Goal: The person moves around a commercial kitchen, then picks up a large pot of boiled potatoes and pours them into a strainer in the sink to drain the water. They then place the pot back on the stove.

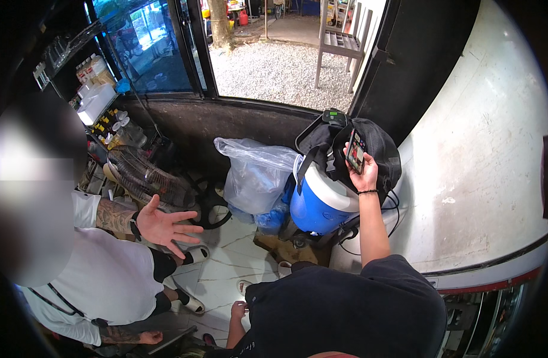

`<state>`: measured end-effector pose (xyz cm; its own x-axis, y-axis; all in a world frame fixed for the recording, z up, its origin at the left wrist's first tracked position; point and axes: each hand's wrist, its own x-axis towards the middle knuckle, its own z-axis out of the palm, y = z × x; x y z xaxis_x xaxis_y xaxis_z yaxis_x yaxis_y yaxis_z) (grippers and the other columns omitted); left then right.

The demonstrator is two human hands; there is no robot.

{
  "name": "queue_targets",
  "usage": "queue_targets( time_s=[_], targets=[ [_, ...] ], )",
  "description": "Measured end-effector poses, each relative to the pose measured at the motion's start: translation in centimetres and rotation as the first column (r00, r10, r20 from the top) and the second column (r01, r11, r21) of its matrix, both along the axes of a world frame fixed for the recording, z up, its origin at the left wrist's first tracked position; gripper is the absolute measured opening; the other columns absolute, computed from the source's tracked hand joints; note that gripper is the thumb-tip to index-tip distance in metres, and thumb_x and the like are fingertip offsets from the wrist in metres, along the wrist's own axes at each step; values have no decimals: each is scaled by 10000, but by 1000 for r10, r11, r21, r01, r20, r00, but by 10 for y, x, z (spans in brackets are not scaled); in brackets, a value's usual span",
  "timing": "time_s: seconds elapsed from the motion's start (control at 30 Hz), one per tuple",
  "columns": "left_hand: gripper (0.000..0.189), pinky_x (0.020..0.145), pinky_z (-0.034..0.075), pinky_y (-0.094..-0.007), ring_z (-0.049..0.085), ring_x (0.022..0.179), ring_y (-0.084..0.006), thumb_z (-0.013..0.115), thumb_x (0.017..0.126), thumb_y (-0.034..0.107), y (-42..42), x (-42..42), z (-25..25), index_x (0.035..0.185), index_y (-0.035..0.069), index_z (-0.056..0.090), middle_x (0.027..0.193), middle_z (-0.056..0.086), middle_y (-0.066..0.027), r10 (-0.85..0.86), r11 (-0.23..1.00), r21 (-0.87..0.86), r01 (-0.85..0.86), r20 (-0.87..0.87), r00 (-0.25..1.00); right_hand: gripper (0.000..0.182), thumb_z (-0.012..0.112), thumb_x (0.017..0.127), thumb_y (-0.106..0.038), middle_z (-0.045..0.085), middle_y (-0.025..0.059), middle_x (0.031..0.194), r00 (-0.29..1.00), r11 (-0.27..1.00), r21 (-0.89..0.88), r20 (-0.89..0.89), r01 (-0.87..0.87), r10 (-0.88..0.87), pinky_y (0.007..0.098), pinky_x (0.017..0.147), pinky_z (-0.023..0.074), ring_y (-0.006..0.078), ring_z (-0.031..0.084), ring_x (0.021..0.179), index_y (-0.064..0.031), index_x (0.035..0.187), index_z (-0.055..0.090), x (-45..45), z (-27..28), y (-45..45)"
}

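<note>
My right hand (365,175) is stretched forward and holds a smartphone (356,152) with a lit screen. A dark beaded bracelet circles that wrist. Just behind the phone lies a black bag (383,152), resting on a blue drink cooler (321,201) with a white lid. Low at my left side, by the dark shirt (345,304) on my body, is my left hand (239,308); its fingers are partly hidden, so I cannot see whether they hold anything. On the left, another person in a white top (108,273) holds out a spread hand (168,226), palm showing.
A clear plastic bag (256,179) of bagged items stands left of the cooler. Beside it is a pedestal fan (144,176). Bottles and containers fill a wire rack (95,121) under the window. Black cables (393,210) hang by the white wall (470,156). Outside, a chair (343,42) stands on gravel.
</note>
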<state>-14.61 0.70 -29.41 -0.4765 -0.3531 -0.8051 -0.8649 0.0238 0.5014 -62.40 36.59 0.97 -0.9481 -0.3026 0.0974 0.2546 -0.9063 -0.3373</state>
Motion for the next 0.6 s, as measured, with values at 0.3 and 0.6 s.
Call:
queue_targets(
  time_s=[0.3,0.6],
  targets=[
    [268,403,413,-308,604,576,-191,591,772,139,1,2,-3,1006,49,496,758,624,-112,181,977,121,-178,-11,983,472,380,884,-320,496,194,1162,994,990,125,-94,70,-58,418,800,479,318,541,982,-29,1255,369,8,18,-7],
    [284,635,483,-344,603,700,-247,582,755,294,-44,52,-16,926,68,603,832,614,-150,-173,940,-313,135,-94,980,498,316,904,-376,601,159,910,974,901,410,-102,-142,200,349,721,496,268,605,771,22,1180,435,113,86,-116]
  ],
)
